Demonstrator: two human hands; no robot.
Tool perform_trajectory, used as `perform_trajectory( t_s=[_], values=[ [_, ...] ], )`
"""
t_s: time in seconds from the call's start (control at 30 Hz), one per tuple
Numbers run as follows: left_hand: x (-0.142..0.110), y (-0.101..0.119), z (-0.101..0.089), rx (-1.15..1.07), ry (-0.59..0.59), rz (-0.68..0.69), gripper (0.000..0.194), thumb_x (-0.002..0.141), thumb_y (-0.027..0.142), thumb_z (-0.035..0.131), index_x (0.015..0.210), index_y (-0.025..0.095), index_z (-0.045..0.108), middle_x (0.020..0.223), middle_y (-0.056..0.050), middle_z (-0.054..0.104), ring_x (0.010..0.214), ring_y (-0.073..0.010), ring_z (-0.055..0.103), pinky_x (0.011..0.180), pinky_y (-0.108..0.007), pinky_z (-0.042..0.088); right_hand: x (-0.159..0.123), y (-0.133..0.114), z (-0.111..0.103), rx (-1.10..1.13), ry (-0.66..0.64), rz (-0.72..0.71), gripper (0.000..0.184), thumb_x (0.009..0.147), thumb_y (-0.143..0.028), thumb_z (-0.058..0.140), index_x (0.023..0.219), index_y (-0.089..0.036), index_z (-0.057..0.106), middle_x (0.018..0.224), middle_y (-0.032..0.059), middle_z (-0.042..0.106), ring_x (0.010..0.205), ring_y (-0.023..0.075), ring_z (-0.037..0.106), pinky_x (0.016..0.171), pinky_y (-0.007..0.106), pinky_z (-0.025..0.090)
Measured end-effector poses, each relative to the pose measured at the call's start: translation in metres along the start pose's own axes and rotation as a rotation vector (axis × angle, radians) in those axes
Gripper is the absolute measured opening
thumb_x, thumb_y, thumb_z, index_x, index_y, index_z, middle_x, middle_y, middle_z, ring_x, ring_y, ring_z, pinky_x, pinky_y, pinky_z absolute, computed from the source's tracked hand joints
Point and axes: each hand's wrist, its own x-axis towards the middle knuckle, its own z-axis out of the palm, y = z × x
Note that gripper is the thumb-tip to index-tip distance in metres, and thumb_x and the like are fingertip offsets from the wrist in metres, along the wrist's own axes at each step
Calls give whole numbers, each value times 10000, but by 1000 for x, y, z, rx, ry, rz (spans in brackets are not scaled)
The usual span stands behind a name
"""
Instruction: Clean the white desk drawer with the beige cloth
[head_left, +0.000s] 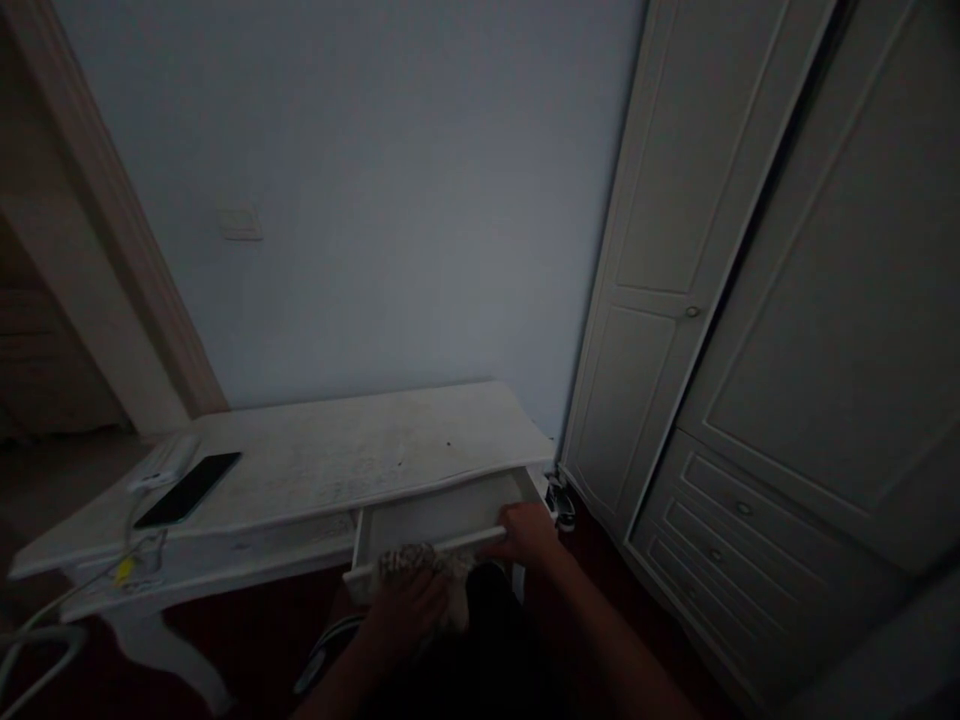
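The cloth (406,557) lies over the near edge of the pulled-out drawer (435,512), at the right of the worktop (352,430), with the left hand (409,608) laid across it, though how firmly it grips cannot be told. The right hand (525,532) is curled over that edge near its right end, and should hold the drawer steady against any push. For even contact, the left palm would best stay flat, bearing lightly so the drawer neither tips nor slides.
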Motion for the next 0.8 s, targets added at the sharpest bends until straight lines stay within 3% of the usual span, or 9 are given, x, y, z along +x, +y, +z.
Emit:
perform_trajectory(
  t_s=[0.13,0.23,0.43,0.53,0.67,0.8],
  values=[
    [13,18,16,-65,-90,1,290,956,307,682,1245,305,709,1249,-22,750,1067,-200,652,844,-307,466,-1,0,1,-8,3,9,725,760,-869,628,945,-187,788,974,152,787,942,325,756,822,342,540],
    [-6,13,12,-46,-84,-72,303,942,293,679,1239,334,720,1211,-24,764,1033,-216,661,840,-323,470,-1,-1,1,-14,7,1,724,750,-874,636,935,-190,787,984,147,788,951,323,756,820,335,537],
    [-76,-34,-42,36,-39,-181,361,916,259,659,1246,393,715,1190,-25,756,1077,-248,632,1018,-410,405,-2,0,2,-6,34,-15,769,739,-920,591,893,-193,790,954,133,789,915,316,761,788,328,537],
    [-91,-57,-70,81,-8,-243,361,901,196,647,1199,381,737,1155,-30,763,1073,-261,633,1025,-433,392,-1,0,3,-10,36,-19,776,736,-926,585,888,-194,794,954,136,788,912,317,762,791,333,538],
    [-80,-67,-89,67,22,-284,386,877,150,644,1170,380,747,1117,-25,764,1055,-247,635,1023,-409,386,-1,-1,3,-17,34,-14,778,732,-920,596,903,-189,797,958,146,788,918,327,762,795,339,542],
    [-45,-58,-89,30,114,-279,394,896,165,617,1216,368,724,1089,-34,744,1023,-231,621,1010,-392,387,-1,-2,1,-31,22,2,760,729,-905,617,911,-189,796,952,149,788,904,330,763,783,340,546]
  ],
)
